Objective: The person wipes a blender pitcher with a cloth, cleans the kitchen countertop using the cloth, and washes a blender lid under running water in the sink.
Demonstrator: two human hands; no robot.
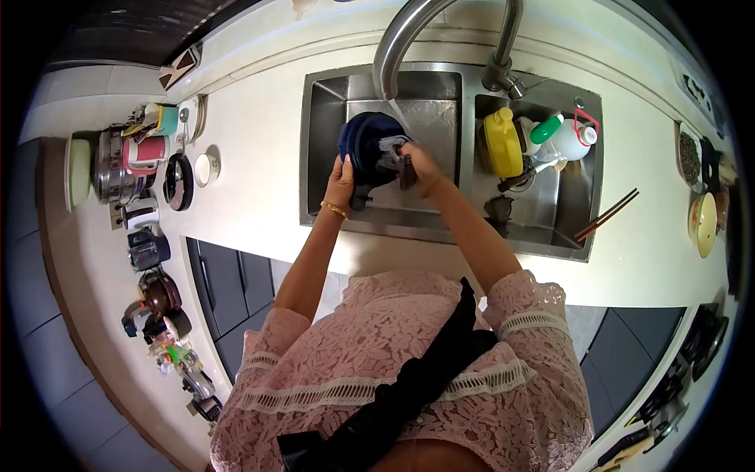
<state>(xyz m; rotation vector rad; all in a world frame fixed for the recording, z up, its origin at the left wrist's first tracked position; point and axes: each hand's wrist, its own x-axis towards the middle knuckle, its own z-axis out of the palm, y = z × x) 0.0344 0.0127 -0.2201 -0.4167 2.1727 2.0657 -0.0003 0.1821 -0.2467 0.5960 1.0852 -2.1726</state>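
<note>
Over the left basin of the steel sink [314, 141], a dark blue round pot [363, 145] is held tilted, a short black handle pointing down toward me. My left hand [340, 185], with a gold bracelet at the wrist, grips the pot's left side. My right hand [421, 165] is closed on a wet-looking grey cloth [391, 149] pressed against the pot. A thin stream of water runs from the curved faucet [385, 63] just behind the pot. The pot's underside and some of my fingers are hidden.
The right basin holds a yellow jug [502, 141], a clear bottle with a red handle [570, 140] and brushes. Chopsticks [605, 216] lie across its right rim. On the left counter stand a white cup [207, 169], a black-rimmed round item [178, 182] and stacked pots [118, 165].
</note>
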